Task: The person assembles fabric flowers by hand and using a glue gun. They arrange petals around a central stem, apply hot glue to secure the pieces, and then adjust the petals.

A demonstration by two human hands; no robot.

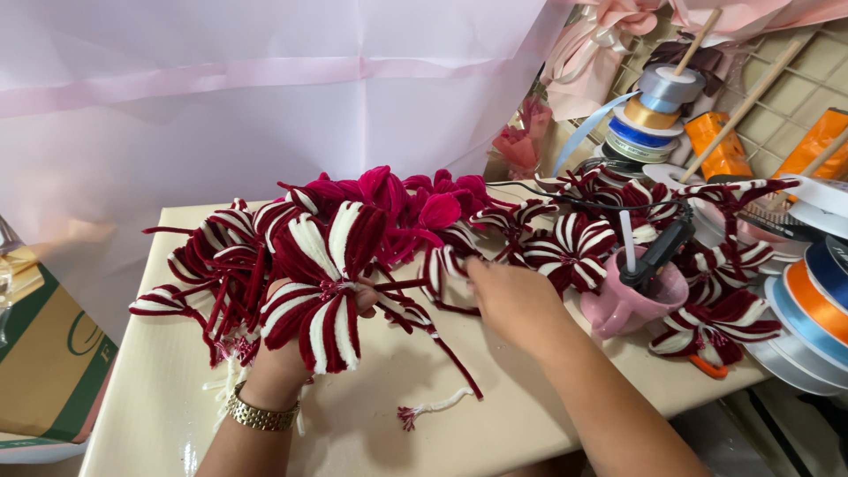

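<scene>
Crimson-white flower (322, 291) within left hand (283, 353) grip.

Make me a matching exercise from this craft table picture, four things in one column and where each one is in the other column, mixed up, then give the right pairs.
Things:
1. striped flower
2. pink mug
3. gold watch
4. cardboard box

Places:
A. on the left wrist
B. left of the table, at the picture's edge
C. held in the left hand
D. on the table, just right of the right hand

Pairs: 1-C, 2-D, 3-A, 4-B
</scene>
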